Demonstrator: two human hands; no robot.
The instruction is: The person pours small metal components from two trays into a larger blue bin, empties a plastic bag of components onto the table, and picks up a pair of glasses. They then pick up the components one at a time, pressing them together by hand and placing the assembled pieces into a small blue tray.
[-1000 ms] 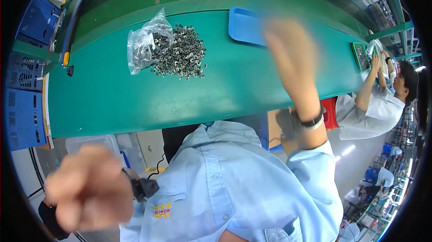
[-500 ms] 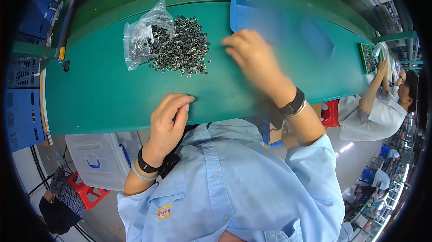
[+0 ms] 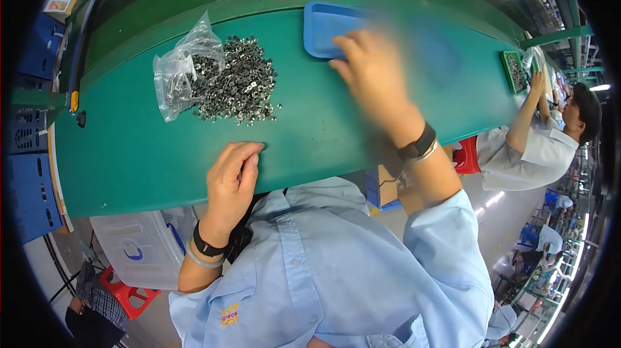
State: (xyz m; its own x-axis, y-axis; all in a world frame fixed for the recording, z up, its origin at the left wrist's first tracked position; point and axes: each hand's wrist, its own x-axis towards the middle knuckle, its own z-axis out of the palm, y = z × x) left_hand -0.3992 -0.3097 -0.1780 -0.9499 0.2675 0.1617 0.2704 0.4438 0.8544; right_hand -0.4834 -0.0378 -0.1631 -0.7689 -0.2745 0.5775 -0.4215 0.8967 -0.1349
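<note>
- Far to the left of the left hand (image 3: 231,176), blue plastic crates (image 3: 32,186) stand beyond the end of the green table (image 3: 136,160).
- Lower than the left hand and out to its left, below the table, a red plastic stool (image 3: 132,294) stands just beside a translucent storage box (image 3: 136,244) with a blue handle.
- Ahead of the left hand and to its left, a clear plastic bag (image 3: 173,86) lies on the table, small parts showing inside it.
- Touching the bag, straight ahead of the left hand and near it, is a loose heap of small black and silvery metal parts (image 3: 242,83); a few lie scattered at its edge.
- The left hand is at the table's near edge, fingers loosely curled together, thumb a little apart, with nothing visible in its grasp; a black band and a pale bangle circle its wrist.
- Just ahead of the right hand (image 3: 376,70) and to its left sits a shallow blue tray (image 3: 312,28), partly covered by that hand.
- The right hand has thumb and forefinger parted at the tray's near rim; whether they grip it, I cannot tell.
- Well to the right of the right hand, a co-worker (image 3: 527,160) in a pale shirt sits near a green tray (image 3: 505,66) of small parts.
</note>
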